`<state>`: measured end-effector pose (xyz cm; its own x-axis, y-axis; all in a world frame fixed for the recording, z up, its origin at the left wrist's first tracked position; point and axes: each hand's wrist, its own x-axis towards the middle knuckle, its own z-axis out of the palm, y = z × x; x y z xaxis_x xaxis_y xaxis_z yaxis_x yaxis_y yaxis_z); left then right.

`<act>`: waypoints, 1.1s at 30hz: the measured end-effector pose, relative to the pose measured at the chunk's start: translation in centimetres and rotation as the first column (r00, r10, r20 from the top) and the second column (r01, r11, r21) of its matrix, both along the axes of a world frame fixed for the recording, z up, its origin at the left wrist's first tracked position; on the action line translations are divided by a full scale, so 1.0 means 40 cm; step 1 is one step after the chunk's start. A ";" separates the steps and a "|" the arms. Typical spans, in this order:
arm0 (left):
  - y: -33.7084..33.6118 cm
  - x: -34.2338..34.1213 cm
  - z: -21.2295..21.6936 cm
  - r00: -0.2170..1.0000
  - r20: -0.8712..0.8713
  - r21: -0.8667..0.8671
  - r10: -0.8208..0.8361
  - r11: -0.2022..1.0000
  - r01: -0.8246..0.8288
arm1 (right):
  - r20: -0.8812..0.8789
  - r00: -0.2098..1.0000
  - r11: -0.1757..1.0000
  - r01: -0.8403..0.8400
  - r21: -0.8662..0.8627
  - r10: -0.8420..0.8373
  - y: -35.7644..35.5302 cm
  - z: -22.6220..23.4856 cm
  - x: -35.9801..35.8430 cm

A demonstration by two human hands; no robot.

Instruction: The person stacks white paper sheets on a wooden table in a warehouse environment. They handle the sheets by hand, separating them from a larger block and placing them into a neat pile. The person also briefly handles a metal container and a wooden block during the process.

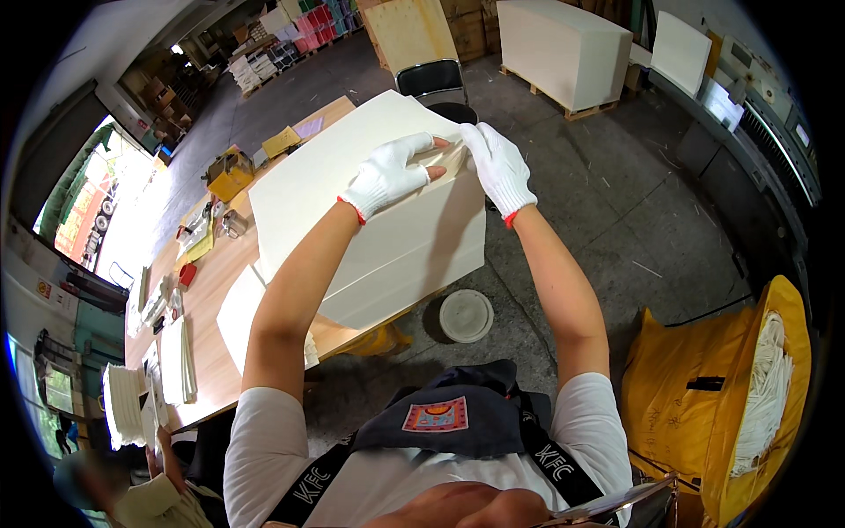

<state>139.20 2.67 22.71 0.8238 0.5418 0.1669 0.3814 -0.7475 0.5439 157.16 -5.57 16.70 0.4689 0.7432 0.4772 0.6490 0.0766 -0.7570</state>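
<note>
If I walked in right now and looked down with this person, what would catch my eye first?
Most likely the tall stack of cream paper sheets on the wooden table, with the white-gloved left hand and right hand lifting the top sheets at its far corner. Next, the yellow bag at lower right, full of white strips. Farther off, a big paper block sits on a pallet on the grey floor.
</note>
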 end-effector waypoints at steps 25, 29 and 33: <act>0.003 0.002 -0.012 0.999 0.015 0.008 0.035 0.999 -0.035 | 0.095 0.995 1.000 0.020 -0.023 -0.018 0.005 -0.013 0.002; -0.012 0.003 0.001 1.000 0.000 0.020 0.028 0.999 -0.028 | 0.089 0.996 1.000 0.017 -0.019 -0.016 0.000 -0.011 0.003; 0.015 -0.003 -0.023 0.997 0.035 0.055 0.063 0.996 -0.065 | 0.078 0.997 0.997 0.011 -0.081 -0.005 -0.007 0.004 -0.005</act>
